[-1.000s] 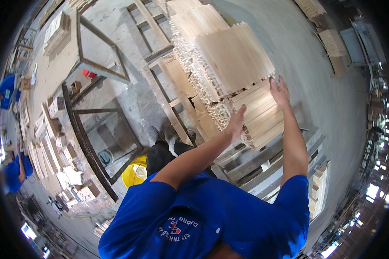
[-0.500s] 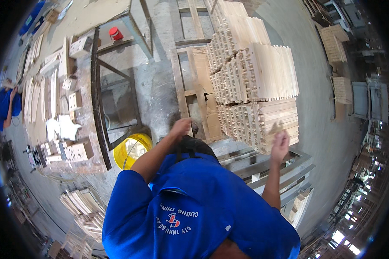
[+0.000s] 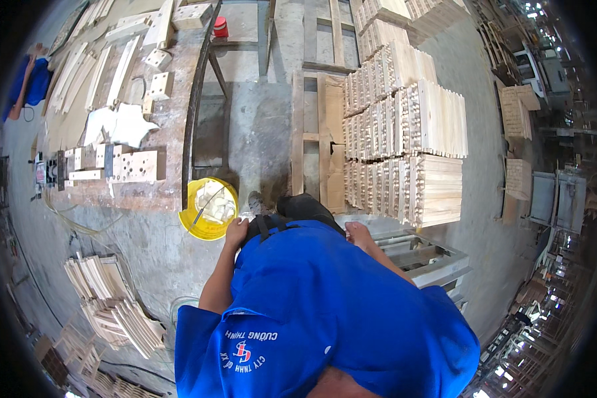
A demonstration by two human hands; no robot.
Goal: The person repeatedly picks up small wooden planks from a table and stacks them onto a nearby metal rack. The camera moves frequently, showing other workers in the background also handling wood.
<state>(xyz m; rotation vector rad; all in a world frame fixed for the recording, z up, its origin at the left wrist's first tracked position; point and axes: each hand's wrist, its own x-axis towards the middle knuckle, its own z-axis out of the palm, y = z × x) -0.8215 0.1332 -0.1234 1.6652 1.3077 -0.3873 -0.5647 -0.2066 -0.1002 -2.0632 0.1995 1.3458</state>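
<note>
My left hand [image 3: 237,233] hangs beside my hip, fingers curled in, close to the rim of a yellow bucket [image 3: 188,222]. Pale offcuts [image 3: 217,202] and a thin dark handle show inside that bucket. On the other side, my right hand [image 3: 358,233] is held by my waist with its fingers curled; no object shows in it. Forward of the right hand stands a tall stack of pale wooden slats [image 3: 438,189] with notched ends, resting on a wooden pallet [image 3: 298,146]. Neither hand touches the stack or the bucket.
A workbench [image 3: 159,205] on the left bears drilled wooden blocks [image 3: 142,166], long slats [image 3: 123,71] and a white cloth [image 3: 131,125]. A metal frame [image 3: 438,262] stands at right. Curved wooden parts [image 3: 116,305] lie at lower left. Another person's blue sleeve [image 3: 38,81] shows far left.
Both hands have dropped back to my sides, the right one leaving the slat stack. My body and view have turned, so the bench, bucket and stack sit differently in the picture.
</note>
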